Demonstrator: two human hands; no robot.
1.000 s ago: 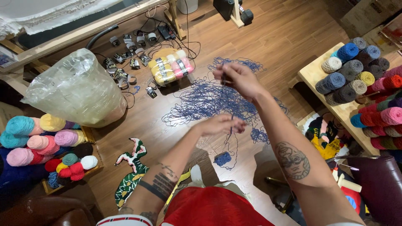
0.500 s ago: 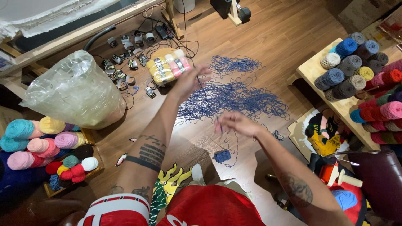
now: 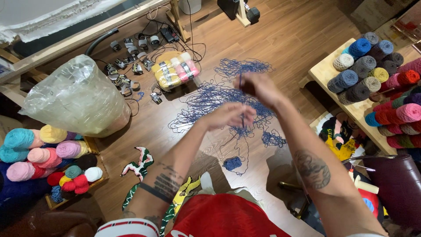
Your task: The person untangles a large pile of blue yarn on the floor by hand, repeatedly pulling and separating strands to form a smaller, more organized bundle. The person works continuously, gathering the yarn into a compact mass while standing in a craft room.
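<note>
A big tangle of blue yarn [image 3: 219,94] is spread over the wooden floor in front of me. My right hand [image 3: 259,87] is raised over it, pinching a strand of the yarn that runs down toward my left hand [image 3: 231,115]. My left hand, lower and nearer to me, has its fingers closed round the same strand. A small wound ball of blue yarn [image 3: 232,163] lies on the floor below both hands, with a loose thread leading to it.
A clear plastic bag [image 3: 76,98] bulges at left, above a crate of pastel yarn balls [image 3: 39,151]. A wrapped pack of yarn [image 3: 175,70] and cables lie beyond. A wooden shelf [image 3: 333,72] with several yarn skeins stands at right. Green tufted pieces [image 3: 139,163] lie near my knees.
My hands have swapped places: the left drew back from its far reach and now sits lower, while the right rose up and away, drawing the strand along.
</note>
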